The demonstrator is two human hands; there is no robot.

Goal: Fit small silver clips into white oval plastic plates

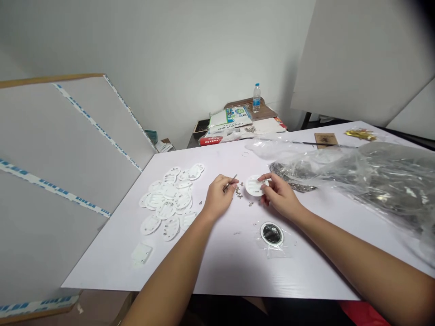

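Note:
My left hand is closed around a thin metal tool with its tip pointing up and away; its exact kind is too small to tell. To the right, my right hand pinches a white round plastic disc by its right edge, slots showing on its face. Small metal clips lie scattered on the table between the hands. Left of my left hand spreads a loose pile of similar white discs. Nearer me lies a round dark disc with a white rim on clear plastic film.
A large clear plastic bag covers the table's right side, with metal parts at its left end. A white square piece sits front left. Behind the white table stand a water bottle and stacked packages. A panel borders the left.

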